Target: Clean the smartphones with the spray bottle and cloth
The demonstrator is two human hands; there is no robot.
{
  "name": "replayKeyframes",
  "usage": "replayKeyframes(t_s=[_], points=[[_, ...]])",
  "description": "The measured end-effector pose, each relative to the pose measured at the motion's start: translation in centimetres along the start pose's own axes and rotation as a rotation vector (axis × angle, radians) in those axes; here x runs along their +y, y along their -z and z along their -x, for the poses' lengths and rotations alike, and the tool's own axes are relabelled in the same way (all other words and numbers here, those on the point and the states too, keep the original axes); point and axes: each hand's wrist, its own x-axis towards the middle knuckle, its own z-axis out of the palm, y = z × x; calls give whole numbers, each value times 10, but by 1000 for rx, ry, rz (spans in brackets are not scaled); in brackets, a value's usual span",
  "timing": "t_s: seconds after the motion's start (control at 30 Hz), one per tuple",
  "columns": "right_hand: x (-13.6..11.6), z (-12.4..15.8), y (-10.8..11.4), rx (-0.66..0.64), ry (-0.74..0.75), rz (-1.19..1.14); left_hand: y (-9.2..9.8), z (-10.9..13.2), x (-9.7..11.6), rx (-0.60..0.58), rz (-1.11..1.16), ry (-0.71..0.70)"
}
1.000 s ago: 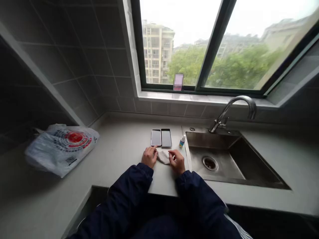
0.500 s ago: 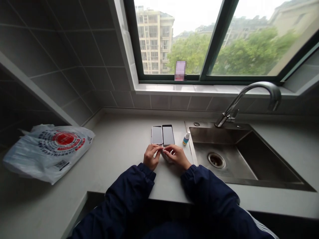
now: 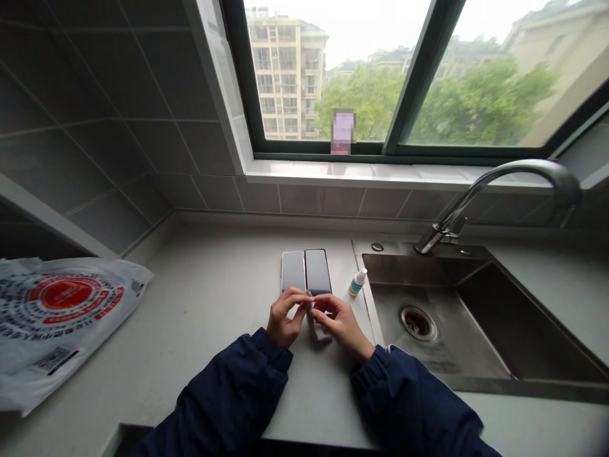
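Observation:
My left hand [image 3: 288, 315] and my right hand [image 3: 341, 322] meet over the counter, their fingertips pinched close together. A small grey cloth [image 3: 320, 331] hangs down between them from the pinched fingers. Just beyond the hands, two smartphones lie side by side with dark screens up: a light-framed phone [image 3: 293, 270] on the left and a black-framed phone [image 3: 317, 269] on the right. My fingers hide their near ends. To the right of the phones a small white spray bottle [image 3: 358, 283] with a blue and yellow label stands upright by the sink's edge.
A stainless steel sink [image 3: 476, 383] with a curved faucet [image 3: 514, 166] is on the right. At the far left a white plastic bag [image 3: 109, 304] with red and black print rests on the pale counter [image 3: 204, 298]. A window [image 3: 328, 76] rises behind the counter.
My view has shifted closer, so the bag sits further left and the sink looks larger. Both hands stay pinched together, and more of the grey cloth shows below them.

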Motion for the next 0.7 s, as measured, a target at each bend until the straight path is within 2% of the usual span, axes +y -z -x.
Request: replayKeyframes(t_s=[0.13,0.27,0.33,0.53,0.7], points=[[-2,0,0,8,-49,-127,2,-1,-3,-47,90,79],[-5,1,1,-19,-124,-201,1,-1,-10,-92,348,313],[-6,1,2,-18,-134,-214,0,-1,-12,-96,410,384],[-10,1,5,-30,-184,-244,-1,-1,-11,-142,436,406],[-11,1,7,76,-133,-206,0,-1,-11,-103,406,414]])
